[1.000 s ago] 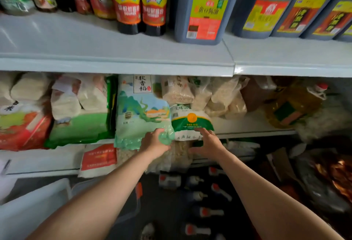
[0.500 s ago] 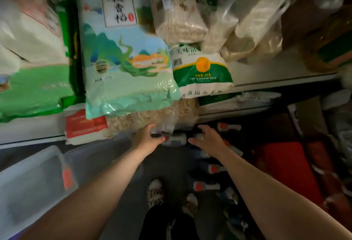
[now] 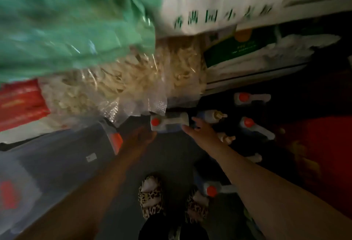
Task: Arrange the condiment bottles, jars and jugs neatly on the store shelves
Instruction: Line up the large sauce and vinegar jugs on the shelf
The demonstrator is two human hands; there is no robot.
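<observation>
Dim floor holds a red-capped white jug point(image 3: 168, 122); right hand point(image 3: 200, 132) open beside it, left hand point(image 3: 142, 137) unclear

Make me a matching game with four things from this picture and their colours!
Things:
1. cap of the jug between the two hands
2. slippers on the feet
3. big soft bag at the top left
4. writing on the white bag

Colours:
A. dark green
B. leopard spots
C. red-orange
D. pale mint green

Pairs: 1-C, 2-B, 3-D, 4-A
</observation>
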